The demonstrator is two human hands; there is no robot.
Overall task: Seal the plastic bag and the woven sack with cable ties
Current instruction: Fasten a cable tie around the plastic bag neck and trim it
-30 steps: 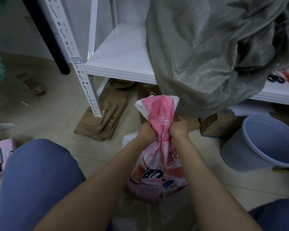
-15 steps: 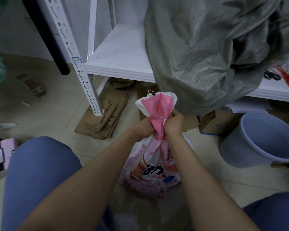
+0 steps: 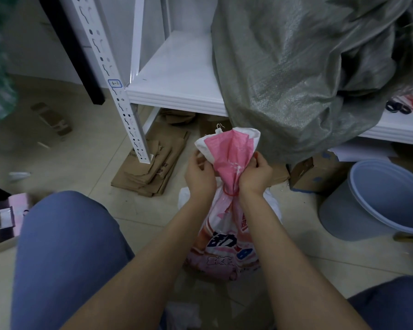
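Observation:
A pink and white printed woven sack (image 3: 227, 244) stands on the floor between my knees. Its neck is gathered, and a thin red cable tie (image 3: 231, 193) circles it just below my hands. My left hand (image 3: 199, 173) holds the white left edge of the flared top with loosely curled fingers. Pressed against the right side of the pink top, my right hand (image 3: 255, 173) grips it just above the tie. Some white plastic (image 3: 273, 204) shows behind the sack; what it is stays unclear.
A big grey-green woven sack (image 3: 296, 67) slumps over the white shelf (image 3: 177, 75) ahead. On the right stands a grey bucket (image 3: 377, 198) beside a cardboard box (image 3: 312, 173). Flattened cardboard (image 3: 150, 172) lies by the perforated upright (image 3: 119, 98). Black rings and red ties (image 3: 405, 106) sit on the shelf.
Both hands slid up from the gathered neck to the flared top, uncovering the red tie. My left hand loosened its fist. The sack shifted slightly.

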